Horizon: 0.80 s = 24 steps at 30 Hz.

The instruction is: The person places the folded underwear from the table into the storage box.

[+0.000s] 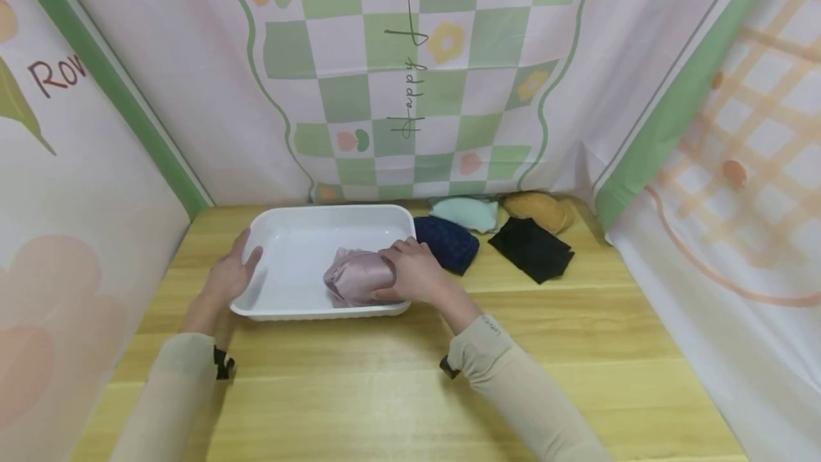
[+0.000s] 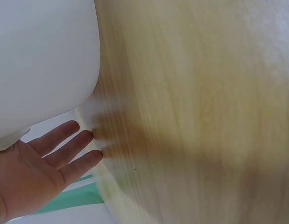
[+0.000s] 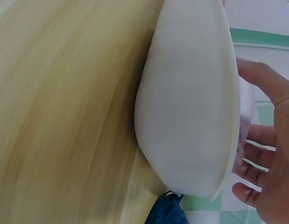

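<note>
A shallow white tray [image 1: 276,284] stands toward the back left of the table. My left hand [image 1: 229,273] holds its left rim, thumb over the edge inside and the other fingers outside. In the left wrist view those fingers [image 2: 69,161] reach out straight beside the tray wall [image 2: 46,60]. A mauve bundle of folded cloth [image 1: 360,276] lies in the tray's front right part. My right hand [image 1: 413,271] reaches over the right rim and grips the bundle's right end. The right wrist view shows mauve fabric [image 3: 247,100] between thumb and curled fingers, partly hidden by the tray.
Right of the tray lie a navy folded cloth [image 1: 449,242], a pale mint one [image 1: 467,212], a mustard one [image 1: 537,211] and a black one [image 1: 531,248]. The navy one is right against the tray. Printed curtains [image 1: 442,98] hang behind the wooden table [image 1: 359,391] and at both sides.
</note>
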Each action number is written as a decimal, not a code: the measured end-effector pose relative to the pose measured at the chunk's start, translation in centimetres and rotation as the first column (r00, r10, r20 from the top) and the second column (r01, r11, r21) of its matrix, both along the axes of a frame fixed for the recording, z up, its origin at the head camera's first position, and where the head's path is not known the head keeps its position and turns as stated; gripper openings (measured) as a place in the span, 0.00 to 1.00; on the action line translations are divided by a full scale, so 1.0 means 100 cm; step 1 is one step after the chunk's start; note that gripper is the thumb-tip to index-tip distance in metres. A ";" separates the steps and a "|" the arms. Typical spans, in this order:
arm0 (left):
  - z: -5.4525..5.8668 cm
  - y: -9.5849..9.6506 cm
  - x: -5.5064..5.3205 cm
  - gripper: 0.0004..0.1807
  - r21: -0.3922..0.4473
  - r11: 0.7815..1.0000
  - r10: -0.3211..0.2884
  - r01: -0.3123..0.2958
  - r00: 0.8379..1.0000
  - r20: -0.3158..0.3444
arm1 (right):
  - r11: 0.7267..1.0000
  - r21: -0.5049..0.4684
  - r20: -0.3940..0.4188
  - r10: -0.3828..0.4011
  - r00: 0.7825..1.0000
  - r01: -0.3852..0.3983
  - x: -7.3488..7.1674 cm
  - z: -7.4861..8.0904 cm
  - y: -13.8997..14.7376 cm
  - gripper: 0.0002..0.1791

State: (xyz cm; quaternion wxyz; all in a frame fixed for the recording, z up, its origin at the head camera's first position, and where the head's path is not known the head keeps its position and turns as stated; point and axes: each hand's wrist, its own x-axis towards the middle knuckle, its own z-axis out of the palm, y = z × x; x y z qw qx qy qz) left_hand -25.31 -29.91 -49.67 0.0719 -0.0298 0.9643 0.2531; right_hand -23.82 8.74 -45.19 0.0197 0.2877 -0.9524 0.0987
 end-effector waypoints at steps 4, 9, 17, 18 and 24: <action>0.001 0.000 -0.001 0.43 -0.008 1.000 -0.007 0.006 1.000 -0.015 | 1.000 -0.013 -0.003 -0.001 1.000 0.001 0.000 0.002 0.001 0.43; 0.004 0.000 0.000 0.44 -0.010 1.000 -0.006 0.006 1.000 -0.008 | 1.000 -0.022 -0.013 0.002 1.000 -0.002 -0.001 0.005 0.002 0.43; 0.004 0.000 -0.001 0.44 -0.008 1.000 -0.005 0.005 1.000 0.017 | 0.995 -0.096 0.034 -0.026 0.999 0.029 -0.001 0.009 0.005 0.41; 0.004 0.000 -0.001 0.45 -0.007 1.000 -0.004 0.005 1.000 0.021 | 0.993 -0.111 0.038 -0.030 0.999 0.035 -0.001 0.010 0.005 0.40; 0.004 0.000 -0.002 0.44 -0.008 1.000 -0.009 0.009 1.000 0.020 | 0.981 -0.192 0.040 -0.033 0.999 0.040 0.000 0.011 0.007 0.35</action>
